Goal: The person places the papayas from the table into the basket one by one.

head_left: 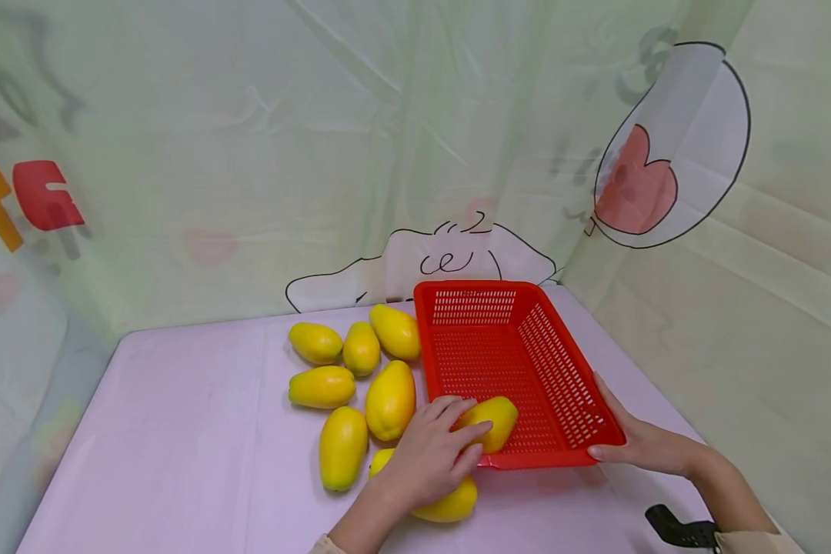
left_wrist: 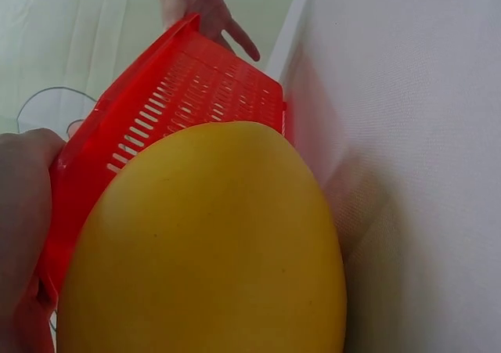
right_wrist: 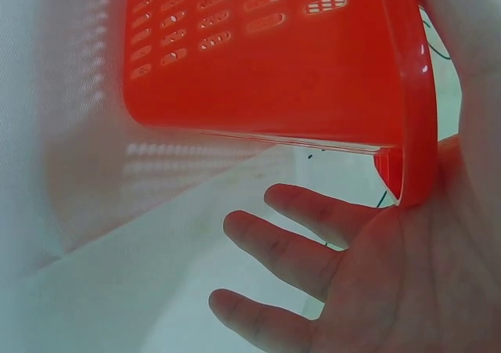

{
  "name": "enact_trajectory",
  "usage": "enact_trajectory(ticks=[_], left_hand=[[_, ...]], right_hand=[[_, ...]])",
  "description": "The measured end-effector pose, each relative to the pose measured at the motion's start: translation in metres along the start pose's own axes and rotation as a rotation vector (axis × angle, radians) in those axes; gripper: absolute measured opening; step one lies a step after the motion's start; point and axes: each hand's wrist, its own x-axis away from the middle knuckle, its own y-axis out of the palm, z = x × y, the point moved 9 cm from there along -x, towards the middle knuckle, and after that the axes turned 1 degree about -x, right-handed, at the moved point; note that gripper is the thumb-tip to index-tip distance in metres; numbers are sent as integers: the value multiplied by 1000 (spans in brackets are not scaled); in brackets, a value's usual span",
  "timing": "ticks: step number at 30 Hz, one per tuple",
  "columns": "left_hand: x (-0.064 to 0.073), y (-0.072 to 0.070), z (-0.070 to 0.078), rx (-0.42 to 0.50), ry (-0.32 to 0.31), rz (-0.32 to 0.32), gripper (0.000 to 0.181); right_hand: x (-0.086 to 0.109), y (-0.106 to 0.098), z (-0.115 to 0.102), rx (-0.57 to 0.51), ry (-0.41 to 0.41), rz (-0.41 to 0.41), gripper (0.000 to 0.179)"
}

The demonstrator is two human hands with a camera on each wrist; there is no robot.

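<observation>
A yellow fruit [head_left: 500, 422] was gripped by the left hand [head_left: 432, 450] within the red basket [head_left: 492, 358], near seven o'clock; whether its underside was set on the basket floor could not be told. The left fingers were spread and bent over the fruit. The basket corner at four o'clock was lodged in the right hand [head_left: 647, 446]. Its thumb was laid along the rim, and three of its fingers were held straight and spread outside the wall, as seen from the right wrist; whether the forefinger was pressed to the basket could not be told.

On the lilac table [head_left: 173, 446], six loose fruits [head_left: 390, 400] were gathered between eight and ten o'clock of the basket. More yellow [head_left: 453, 502] was seen on both sides of the left wrist, though one fruit or two could not be told. A black band [head_left: 679, 531] was worn at the right wrist.

On the pale curtain [head_left: 249, 154], an orange "T" [head_left: 0, 211] was printed between nine and ten o'clock of the head view, with a red letter [head_left: 33, 192] resembling "G" beside it. A red heart [head_left: 633, 192] was printed toward two o'clock, below faint grey marks that could not be read.
</observation>
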Motion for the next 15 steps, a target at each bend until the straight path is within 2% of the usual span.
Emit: enact_trajectory(ticks=[5,15], left_hand=[[0,0,0,9,-4,23,36],[-1,-3,-2,77,-14,124,30]], right_hand=[[0,-1,1,16,16,-3,108],[0,-1,-1,31,35,-16,111]])
